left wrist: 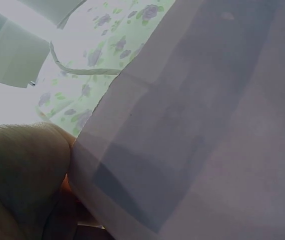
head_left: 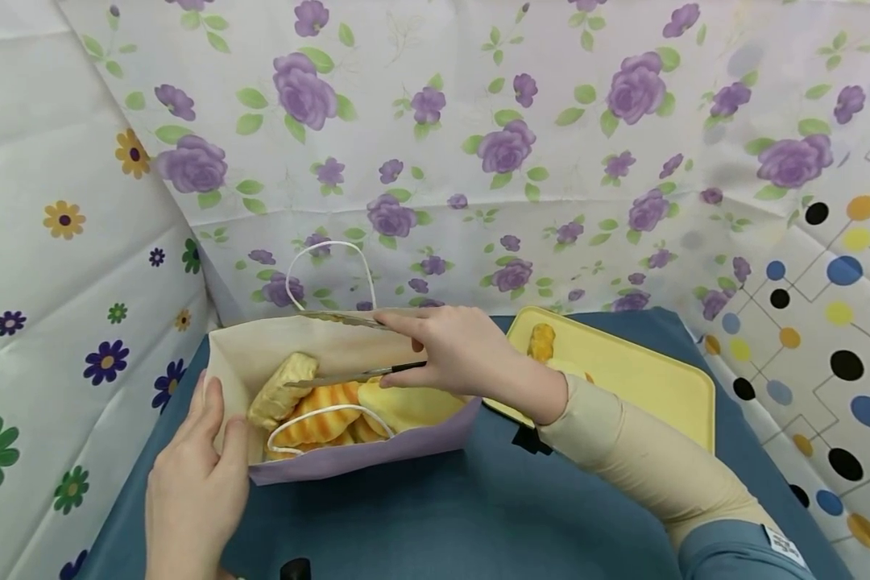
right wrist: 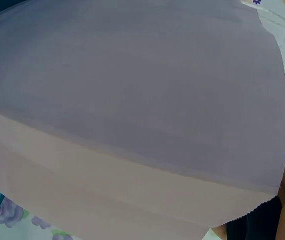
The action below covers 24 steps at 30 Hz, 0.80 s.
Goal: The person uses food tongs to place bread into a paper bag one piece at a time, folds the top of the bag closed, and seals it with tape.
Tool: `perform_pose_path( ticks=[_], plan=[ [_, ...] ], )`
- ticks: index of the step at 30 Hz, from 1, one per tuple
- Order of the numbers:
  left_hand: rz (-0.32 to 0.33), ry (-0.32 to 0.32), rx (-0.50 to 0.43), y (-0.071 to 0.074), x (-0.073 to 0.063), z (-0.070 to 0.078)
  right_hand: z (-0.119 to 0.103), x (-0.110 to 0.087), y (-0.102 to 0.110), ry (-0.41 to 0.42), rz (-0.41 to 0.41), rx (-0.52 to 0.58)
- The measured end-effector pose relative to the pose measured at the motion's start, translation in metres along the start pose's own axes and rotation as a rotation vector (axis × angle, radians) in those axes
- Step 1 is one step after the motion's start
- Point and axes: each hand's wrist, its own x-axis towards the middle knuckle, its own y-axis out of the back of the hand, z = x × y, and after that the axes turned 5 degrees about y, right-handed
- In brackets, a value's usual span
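A paper bag (head_left: 362,463), lilac outside and cream inside, lies with its mouth facing me and white cord handles. My left hand (head_left: 196,483) grips its left edge between thumb and fingers; the left wrist view shows that hand (left wrist: 25,180) at the bag's border (left wrist: 147,145). My right hand (head_left: 464,354) holds metal tongs (head_left: 348,377) with a black grip, their two arms spread apart over the opening. Inside lie a golden bread roll-like piece (head_left: 284,391), ridged toast-like slices (head_left: 326,407) and a smooth yellow piece (head_left: 406,405). The bag's side (right wrist: 132,110) fills most of the right wrist view.
A yellow tray (head_left: 645,379) stands to the right, bearing a small golden-brown piece (head_left: 542,342) and more food partly hidden by the right forearm. A blue cloth (head_left: 435,524) covers the table. Patterned curtains (head_left: 478,161) rise behind and at both sides.
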Motion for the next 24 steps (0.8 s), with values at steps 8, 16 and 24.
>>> perform_pose_path(
  ticks=[8, 16, 24],
  plan=[
    [-0.027, 0.002, 0.018, -0.001, 0.001, 0.0, 0.005, -0.011, 0.001, -0.072, 0.04, 0.059],
    [-0.02, -0.03, 0.012, -0.001, 0.001, -0.001, 0.018, -0.027, 0.008, -0.111, 0.163, 0.094],
    [-0.019, -0.051, 0.018, 0.0, 0.001, -0.003, 0.04, -0.067, 0.012, -0.148, 0.324, 0.158]
  ],
)
